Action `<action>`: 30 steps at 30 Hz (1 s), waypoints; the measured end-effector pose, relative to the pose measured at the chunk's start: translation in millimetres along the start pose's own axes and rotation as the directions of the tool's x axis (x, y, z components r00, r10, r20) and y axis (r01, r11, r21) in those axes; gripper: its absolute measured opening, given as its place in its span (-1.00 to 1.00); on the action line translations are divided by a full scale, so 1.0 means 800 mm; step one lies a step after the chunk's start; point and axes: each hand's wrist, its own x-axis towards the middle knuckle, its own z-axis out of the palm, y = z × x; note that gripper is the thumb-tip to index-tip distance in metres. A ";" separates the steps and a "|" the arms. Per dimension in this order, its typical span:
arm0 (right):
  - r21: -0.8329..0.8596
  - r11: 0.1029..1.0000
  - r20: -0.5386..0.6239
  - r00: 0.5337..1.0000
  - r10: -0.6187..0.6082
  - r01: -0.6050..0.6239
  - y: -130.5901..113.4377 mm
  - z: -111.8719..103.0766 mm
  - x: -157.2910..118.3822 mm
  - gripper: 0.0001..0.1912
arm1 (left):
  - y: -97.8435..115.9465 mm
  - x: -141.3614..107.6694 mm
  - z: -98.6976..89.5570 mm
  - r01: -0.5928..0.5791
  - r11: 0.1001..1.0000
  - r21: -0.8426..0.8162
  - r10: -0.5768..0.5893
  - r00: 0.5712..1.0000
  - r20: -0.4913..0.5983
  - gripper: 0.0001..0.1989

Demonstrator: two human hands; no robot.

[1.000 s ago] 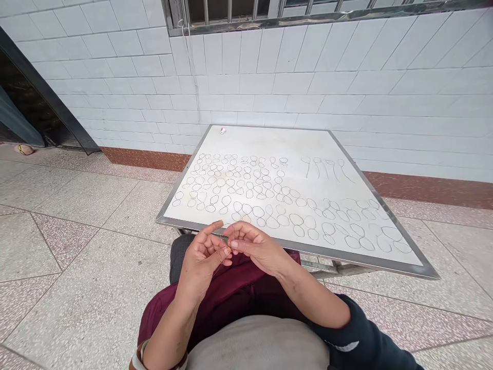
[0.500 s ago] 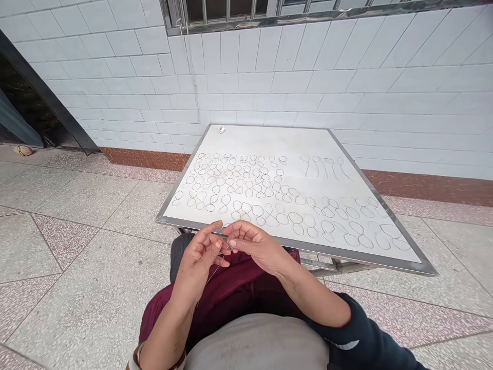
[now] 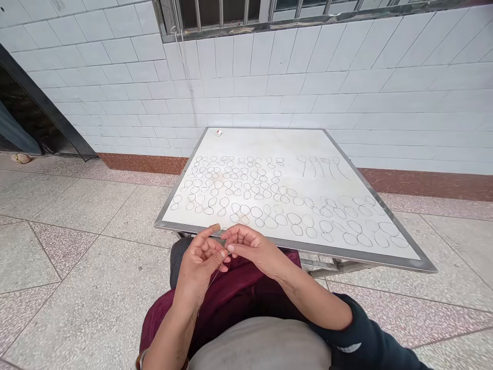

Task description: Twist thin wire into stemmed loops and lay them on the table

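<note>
Above my lap, at the near edge of the table (image 3: 254,238), my two hands meet fingertip to fingertip. My left hand (image 3: 202,259) pinches a thin wire (image 3: 211,280) between thumb and fingers, and its tail hangs down past the wrist. My right hand (image 3: 252,249) pinches the same wire from the other side with thumb and forefinger. The part between the fingertips is small and partly hidden. Many thin wire loops lie in rows on the white tabletop, several of them twisted into figure-eights (image 3: 296,224). Toward the right rear are single loops with long tails (image 3: 315,165).
A small white and red object (image 3: 219,132) sits at the table's far left corner. Behind the table stands a white tiled wall (image 3: 254,87) with a barred window (image 3: 221,15). A cord (image 3: 188,72) hangs from the window. At far left is a dark doorway (image 3: 34,113).
Both hands stay together on the wire, with the left thumb and fingers shifting slightly at the pinch. The view has moved a little.
</note>
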 end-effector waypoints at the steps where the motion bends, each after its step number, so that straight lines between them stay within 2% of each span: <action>1: -0.001 1.000 0.001 1.000 -0.003 0.003 0.000 0.000 0.000 -0.83 | -0.001 0.001 0.000 0.004 1.000 -0.018 -0.004 1.000 0.004 -0.45; 7: 0.058 0.998 -0.034 0.999 -0.004 0.006 0.004 -0.004 0.003 -0.90 | -0.004 0.002 0.005 0.043 0.985 -0.169 -0.047 0.999 -0.015 -0.51; 12: 0.125 0.992 -0.001 1.000 -0.010 0.010 0.007 -0.004 0.003 -0.88 | -0.007 0.004 0.007 0.074 0.969 -0.235 -0.074 0.997 0.007 -0.53; 17: 0.158 0.987 0.035 0.999 -0.021 0.015 0.008 0.000 0.000 -0.89 | -0.010 0.003 0.010 0.047 0.965 -0.257 -0.050 0.999 -0.007 -0.56; 22: 0.169 0.984 -0.046 0.997 -0.054 0.061 0.011 0.000 0.000 -0.86 | -0.008 0.001 0.015 0.022 0.972 -0.234 -0.030 0.999 -0.029 -0.56; 26: 0.149 0.988 -0.070 0.997 -0.028 0.039 0.010 -0.001 0.000 -0.85 | -0.008 0.000 0.018 -0.016 0.990 -0.139 0.009 0.999 -0.054 -0.51; 30: 0.145 0.989 -0.126 0.992 0.000 0.018 0.005 -0.001 0.000 -0.79 | -0.008 -0.001 0.016 0.000 0.997 -0.075 -0.003 0.999 -0.043 -0.54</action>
